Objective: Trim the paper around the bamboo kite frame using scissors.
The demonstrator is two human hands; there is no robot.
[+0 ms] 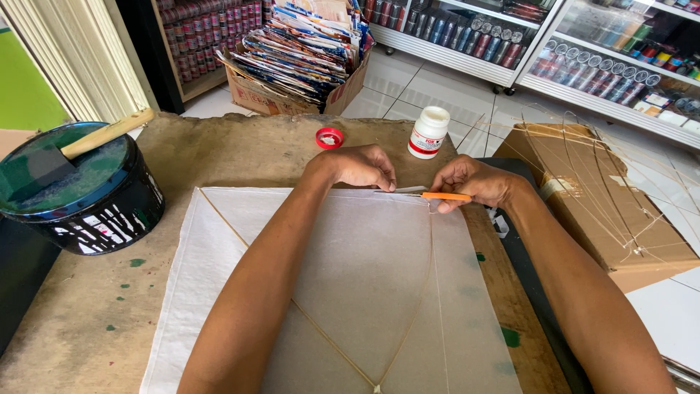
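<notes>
Head view looks down at my two hands meeting at the top edge of a sheet of pale kite paper (364,255) spread over the worn wooden table (240,149). My right hand (477,181) is curled around an orange-handled cutter (445,196), fingers closed on the handle, the thin blade pointing left toward the middle of the frame. Its long axis runs left to right, along the paper's top edge. My left hand (361,166) sits just left of the blade tip, fingers bent and pressing down on that edge; I cannot tell whether it pinches anything or only pins the paper flat. The blade lies between the two hands, with the right hand on it and the left close to its point.

Thin bamboo sticks (419,292) cross the paper, one running from near the cutter down toward the bottom centre, where it meets another that slants in from the upper left.

Beyond the hands, a white glue bottle (428,132) stands at the table's far edge, its red cap (329,137) lying just to the left. At the left of the frame sits a black paint tub (87,204) with a wooden-handled brush (102,135) resting on top. A cardboard box (605,204) with bamboo frames laid over it stands at the right.
</notes>
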